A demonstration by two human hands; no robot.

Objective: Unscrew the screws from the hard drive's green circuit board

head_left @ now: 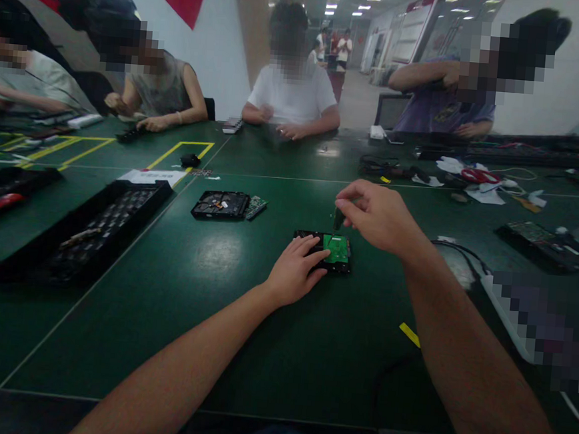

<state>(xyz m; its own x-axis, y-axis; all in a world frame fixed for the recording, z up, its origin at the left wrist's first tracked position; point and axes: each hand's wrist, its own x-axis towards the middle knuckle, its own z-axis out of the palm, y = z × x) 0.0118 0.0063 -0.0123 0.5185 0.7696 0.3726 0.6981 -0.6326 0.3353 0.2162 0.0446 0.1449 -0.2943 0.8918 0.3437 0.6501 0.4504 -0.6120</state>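
A hard drive with a green circuit board [338, 249] lies on the dark green table [159, 340], board side up. My left hand [298, 268] rests on the drive's left part, fingers spread, steadying against its surface. Above the board's upper edge, my right hand [372, 213] pinches a small dark screwdriver [338, 219], held upright with its tip down at the board. Whether the tip sits in a screw is too small to tell. To the left of the drive, another opened drive [220, 205] lies beside a loose circuit board [257, 207].
A long black tray [87, 234] stands at the left. Cables and a white power strip [509, 318] lie at the right, near another board [543, 243]. Gloves and red-handled scissors [479, 176] are at the back right. Several people sit across the table.
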